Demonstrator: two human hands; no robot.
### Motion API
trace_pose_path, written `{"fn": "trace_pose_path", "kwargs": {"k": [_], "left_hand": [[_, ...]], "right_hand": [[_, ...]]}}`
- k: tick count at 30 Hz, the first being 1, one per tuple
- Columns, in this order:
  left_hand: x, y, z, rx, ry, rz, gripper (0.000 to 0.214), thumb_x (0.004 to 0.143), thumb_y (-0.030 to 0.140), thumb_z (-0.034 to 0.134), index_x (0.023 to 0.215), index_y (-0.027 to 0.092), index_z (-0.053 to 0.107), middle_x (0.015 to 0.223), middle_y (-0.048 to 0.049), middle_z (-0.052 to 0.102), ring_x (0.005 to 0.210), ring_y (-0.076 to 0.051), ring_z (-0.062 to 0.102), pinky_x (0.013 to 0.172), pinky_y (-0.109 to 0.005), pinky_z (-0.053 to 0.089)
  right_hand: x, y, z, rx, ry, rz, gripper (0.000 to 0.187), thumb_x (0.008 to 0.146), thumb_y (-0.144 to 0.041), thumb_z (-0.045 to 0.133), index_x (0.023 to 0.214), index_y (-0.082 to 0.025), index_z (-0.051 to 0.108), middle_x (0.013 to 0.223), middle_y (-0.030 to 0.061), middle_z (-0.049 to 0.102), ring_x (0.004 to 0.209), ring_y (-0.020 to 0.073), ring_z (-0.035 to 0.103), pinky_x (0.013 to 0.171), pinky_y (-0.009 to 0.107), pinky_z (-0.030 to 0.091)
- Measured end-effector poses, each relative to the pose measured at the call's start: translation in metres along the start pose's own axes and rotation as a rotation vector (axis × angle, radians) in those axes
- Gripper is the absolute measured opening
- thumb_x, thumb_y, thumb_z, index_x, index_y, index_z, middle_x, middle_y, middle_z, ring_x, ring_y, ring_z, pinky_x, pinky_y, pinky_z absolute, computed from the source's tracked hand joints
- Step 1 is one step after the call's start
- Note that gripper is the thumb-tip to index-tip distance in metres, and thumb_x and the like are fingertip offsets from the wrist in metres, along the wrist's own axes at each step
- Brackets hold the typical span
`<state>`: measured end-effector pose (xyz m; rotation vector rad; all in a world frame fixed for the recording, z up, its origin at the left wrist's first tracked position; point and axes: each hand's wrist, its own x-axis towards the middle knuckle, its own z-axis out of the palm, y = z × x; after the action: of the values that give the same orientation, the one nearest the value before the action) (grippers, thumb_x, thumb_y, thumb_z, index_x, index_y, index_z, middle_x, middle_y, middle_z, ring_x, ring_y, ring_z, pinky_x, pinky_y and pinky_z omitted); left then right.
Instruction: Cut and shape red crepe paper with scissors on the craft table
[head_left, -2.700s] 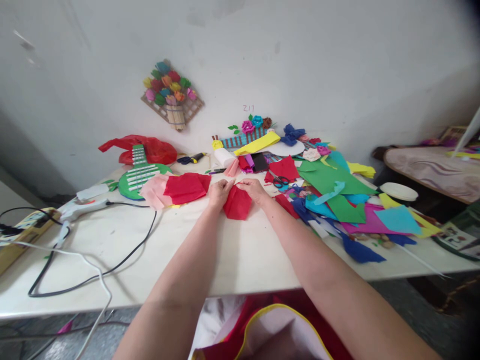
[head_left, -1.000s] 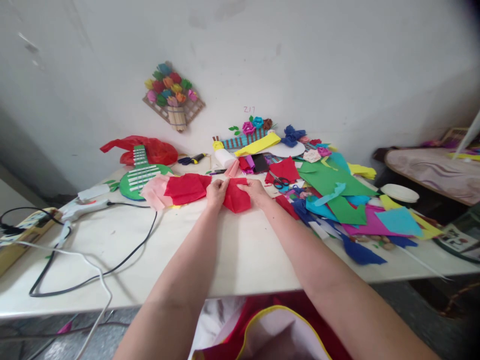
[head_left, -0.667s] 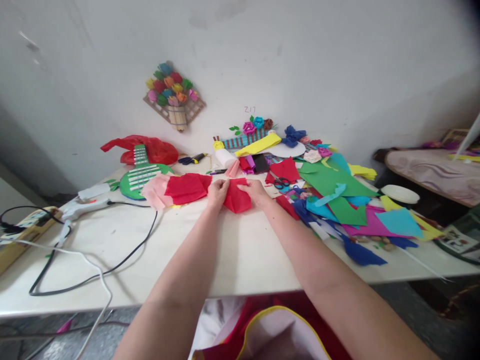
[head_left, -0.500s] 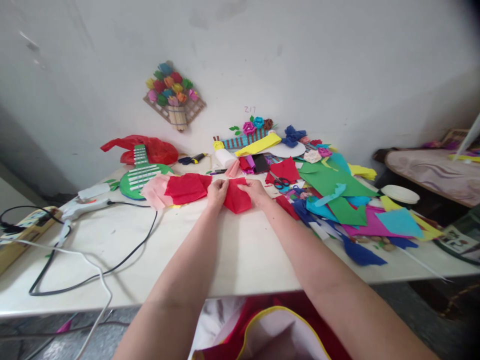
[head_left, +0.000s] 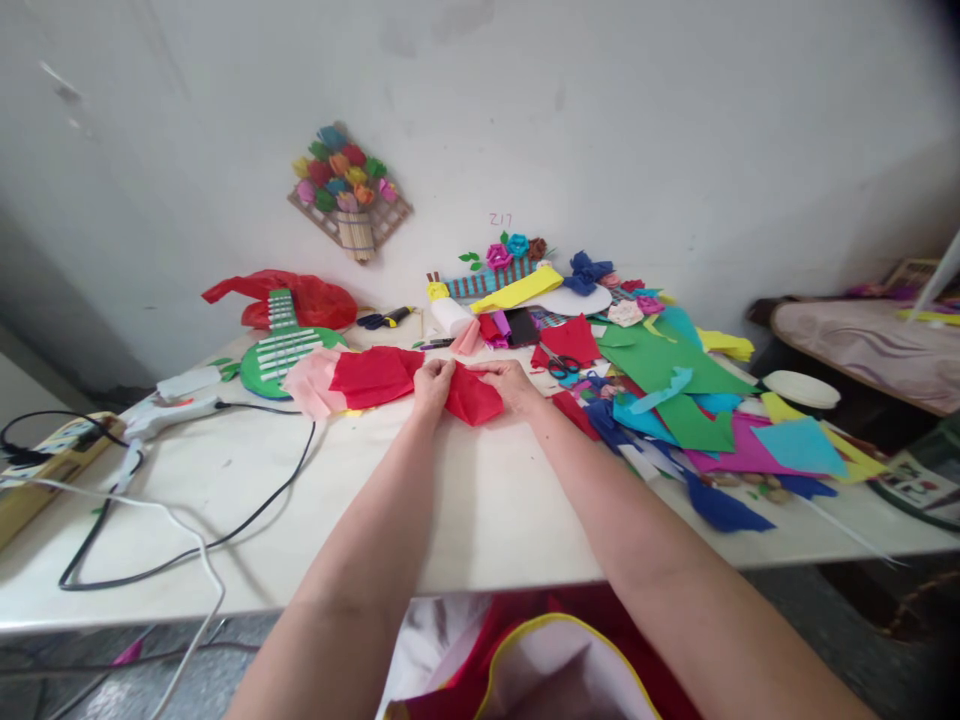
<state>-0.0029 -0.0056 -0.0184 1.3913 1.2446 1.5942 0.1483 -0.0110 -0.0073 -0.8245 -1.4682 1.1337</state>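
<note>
Red sheet (head_left: 475, 400) is held between the 2 hands over the middle of the white table (head_left: 480, 520); whether it touches the tabletop cannot be told. Left hand (head_left: 433, 385) pinches its upper left corner, while right hand (head_left: 510, 383) grasps its upper edge. Scissors (head_left: 564, 367) lie near the right hand, and 1 green guitar-shaped piece (head_left: 289, 345) lies well to the left.

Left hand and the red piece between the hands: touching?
Touching. The head view shows the left hand pinching the red piece at its upper left corner.
</note>
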Motion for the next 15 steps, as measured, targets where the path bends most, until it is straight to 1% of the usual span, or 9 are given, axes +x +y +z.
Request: {"fn": "trace_pose_path", "kwargs": {"k": [7,10,12,15], "left_hand": [[-0.001,0.001,0.0,-0.05,-0.01,-0.034,0.027,0.064,0.041,0.057,0.058,0.016,0.049,0.048,0.0028,0.048,0.046,-0.009,0.043,0.046,-0.02,0.033],[-0.001,0.0,0.001,-0.081,-0.02,-0.046,0.028,0.064,0.041,0.057,0.059,0.016,0.049,0.049,0.0029,0.049,0.046,-0.009,0.043,0.046,-0.02,0.033],[-0.001,0.0,0.001,-0.09,-0.027,-0.045,0.028,0.065,0.042,0.057,0.06,0.016,0.05,0.049,0.0029,0.049,0.046,-0.009,0.044,0.046,-0.021,0.034],[-0.002,0.0,0.0,-0.085,-0.023,-0.032,0.028,0.065,0.042,0.058,0.06,0.016,0.05,0.05,0.0025,0.049,0.047,-0.009,0.044,0.046,-0.02,0.034]], "right_hand": [[-0.006,-0.011,0.0,-0.171,-0.031,-0.041,0.027,0.061,-0.014,0.051,0.077,-0.02,0.072,0.079,0.0017,0.069,0.087,0.0186,0.059,0.084,0.033,0.042],[-0.006,-0.013,-0.002,-0.217,-0.06,-0.088,0.027,0.063,-0.016,0.048,0.076,-0.02,0.072,0.079,0.0019,0.069,0.085,0.0183,0.058,0.083,0.031,0.041],[-0.005,-0.015,-0.002,-0.224,-0.099,-0.131,0.026,0.064,-0.02,0.048,0.073,-0.021,0.071,0.081,0.0018,0.069,0.084,0.0179,0.058,0.083,0.03,0.04],[-0.005,-0.018,-0.002,-0.148,-0.125,-0.158,0.023,0.067,-0.028,0.048,0.071,-0.02,0.07,0.079,0.0014,0.068,0.087,0.0181,0.057,0.084,0.03,0.039]]}}
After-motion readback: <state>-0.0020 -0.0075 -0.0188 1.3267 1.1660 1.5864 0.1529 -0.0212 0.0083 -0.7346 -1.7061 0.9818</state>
